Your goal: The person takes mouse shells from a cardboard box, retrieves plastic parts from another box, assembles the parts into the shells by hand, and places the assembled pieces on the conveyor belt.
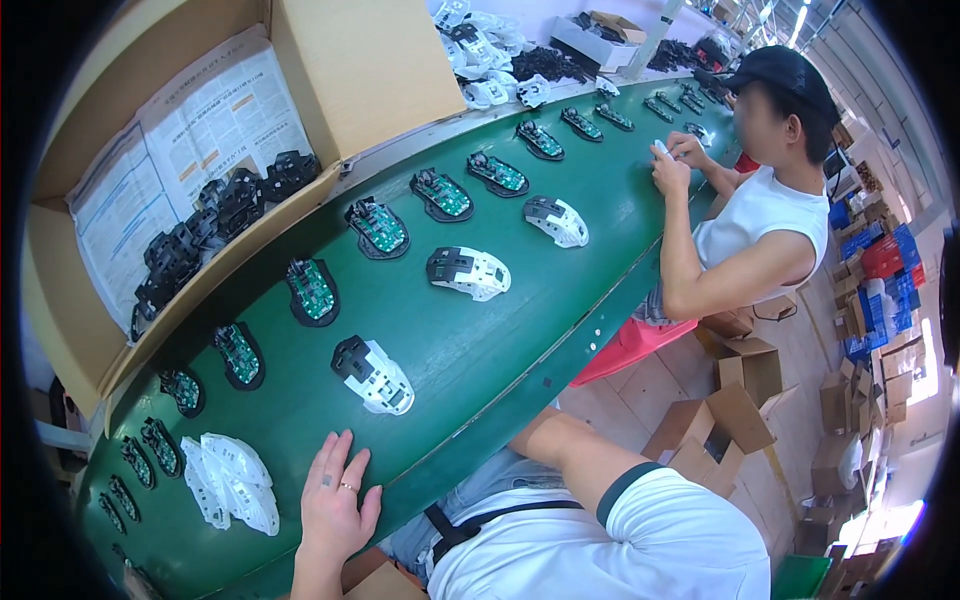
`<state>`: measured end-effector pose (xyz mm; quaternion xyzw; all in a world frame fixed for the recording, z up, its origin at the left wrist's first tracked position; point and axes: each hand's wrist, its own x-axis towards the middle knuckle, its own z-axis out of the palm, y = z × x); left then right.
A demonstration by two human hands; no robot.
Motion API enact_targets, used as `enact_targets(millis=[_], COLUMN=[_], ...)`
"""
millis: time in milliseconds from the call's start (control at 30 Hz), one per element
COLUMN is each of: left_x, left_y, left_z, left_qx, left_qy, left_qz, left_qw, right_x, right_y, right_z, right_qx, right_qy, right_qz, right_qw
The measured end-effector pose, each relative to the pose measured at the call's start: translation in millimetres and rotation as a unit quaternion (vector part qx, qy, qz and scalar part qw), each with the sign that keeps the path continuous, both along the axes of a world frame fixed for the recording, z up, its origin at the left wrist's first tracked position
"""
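My left hand [338, 497] rests palm down on the green work surface near its front edge, fingers stretched out, with nothing in it. Just beyond the fingertips lies a black-and-white computer mouse shell [378, 378]. To the left of the hand is a cluster of white plastic mouse covers [230, 485]. My right arm reaches toward the table's front edge, but its hand is hidden. Two more black-and-white mouse shells, one nearer [470, 272] and one farther [557, 221], lie to the right along the surface.
A row of mouse bases with green circuit boards [312, 291] runs along the green surface [290, 395]. At the back left, a cardboard box [370, 70] holds black parts [235, 205]. A co-worker [765, 215] handles a small white part at right. Cartons [690, 440] stand on the floor.
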<state>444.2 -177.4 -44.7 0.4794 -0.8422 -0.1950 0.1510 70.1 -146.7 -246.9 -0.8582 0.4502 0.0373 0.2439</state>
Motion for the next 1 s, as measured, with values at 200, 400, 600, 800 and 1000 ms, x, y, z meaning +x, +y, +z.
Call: enact_targets(millis=[200, 400, 600, 800, 1000], left_x=[1.0, 3.4, 6.1, 9.4, 5.5], left_y=[-0.2, -1.2, -1.0, -1.3, -0.5], left_z=[1.4, 0.7, 0.1, -1.9, -2.0], left_qx=[0.011, 0.015, 0.011, 0.009, 0.013], left_qy=[0.001, 0.004, 0.002, 0.014, 0.014], left_qz=[-0.007, -0.015, -0.016, -0.022, -0.022], left_qw=[1.0, 1.0, 1.0, 1.0, 1.0], right_x=[6.2, -10.4, -23.3, -38.6, -55.7], right_y=[25.2, 37.1, 44.5, 47.7, 54.9], right_z=[-0.8, 5.2, 13.1, 22.1, 31.3], right_qx=[0.015, 0.019, 0.022, 0.024, 0.025], right_qy=[-0.004, 0.009, 0.024, 0.039, 0.05], right_qz=[-0.029, -0.054, -0.071, -0.084, -0.097], right_qw=[0.999, 0.998, 0.997, 0.995, 0.994])
